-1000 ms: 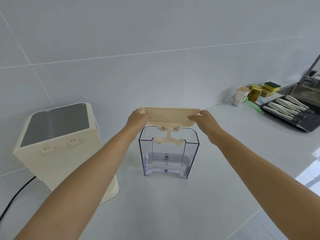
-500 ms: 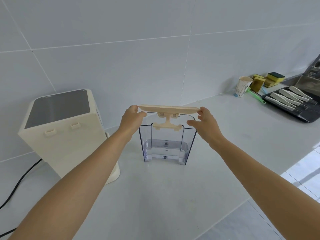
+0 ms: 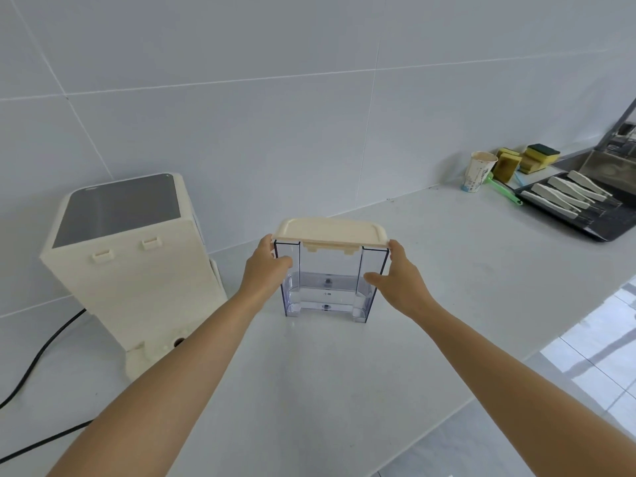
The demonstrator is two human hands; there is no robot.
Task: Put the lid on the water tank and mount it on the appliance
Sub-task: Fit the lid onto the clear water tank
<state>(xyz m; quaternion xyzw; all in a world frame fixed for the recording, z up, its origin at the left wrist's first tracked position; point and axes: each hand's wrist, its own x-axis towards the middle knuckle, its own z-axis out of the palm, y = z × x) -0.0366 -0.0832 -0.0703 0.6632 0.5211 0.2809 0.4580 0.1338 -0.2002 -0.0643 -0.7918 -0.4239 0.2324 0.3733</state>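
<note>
Two bare forearms reach in from the bottom edge, both cut off above the elbow by the frame, over a pale countertop (image 3: 309, 390). The left hand (image 3: 265, 266) is wrapped around the left upper side of the clear water tank (image 3: 327, 280), thumb across its front face; its fingers go behind the wall and cannot be seen. The right hand (image 3: 399, 277) grips the right upper side the same way, thumb pointing in across the front, the other fingers hidden behind the tank. The tank stands upright on the countertop, and the cream lid (image 3: 330, 229) sits flat on its rim; whether it is fully clipped down cannot be told. To the left, apart from the tank, stands the cream appliance (image 3: 137, 270) with a dark glossy top, two small tabs and a dark port low on the side facing the camera; a black power cable (image 3: 41, 352) runs from behind it off the left edge. Far right near the tiled wall are a paper cup (image 3: 480, 172), stacked sponges (image 3: 526, 160), a green-handled tool (image 3: 504, 191) partly hidden behind the cup, and a dark tray (image 3: 585, 215) of pale-handled utensils, cut off by the frame.
</note>
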